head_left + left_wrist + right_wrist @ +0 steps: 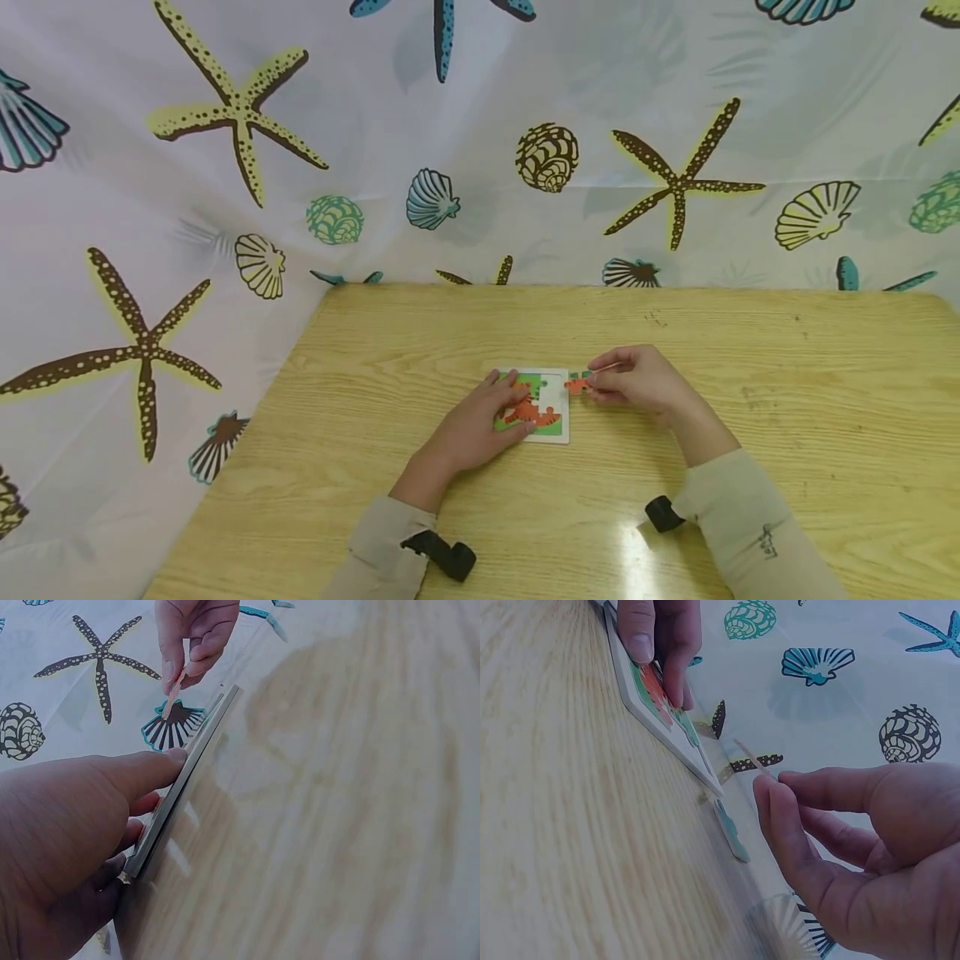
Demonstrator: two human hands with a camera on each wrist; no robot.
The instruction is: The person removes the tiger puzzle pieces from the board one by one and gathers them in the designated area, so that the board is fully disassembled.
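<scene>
Orange puzzle piece (578, 384) is held just off the worktop (787, 375), right beside the RH edge of the puzzle tray (566, 417), pinched b/w thumb & fingers of the R hand (641, 379), free end towards the tray. L hand (472, 425) lies spread over the tray's LH side, thumb by the near rim, fingers resting on the pic, not wrapped round anything; hands are apart from each other. A green piece (732, 836) lies on the worktop nr the tray's corner.

Handling: orange piece looks thin & flat, so prob v. light & fairly stiff; card or wood, can't tell. Shouldn't be too slippery, but the knobs may bend or chip if forced. Best grip = fingertips on an outer edge, knobs left free. Tray looks thin & light too, might skid on the smooth worktop, so light flat pressure nr the rim suits it
</scene>
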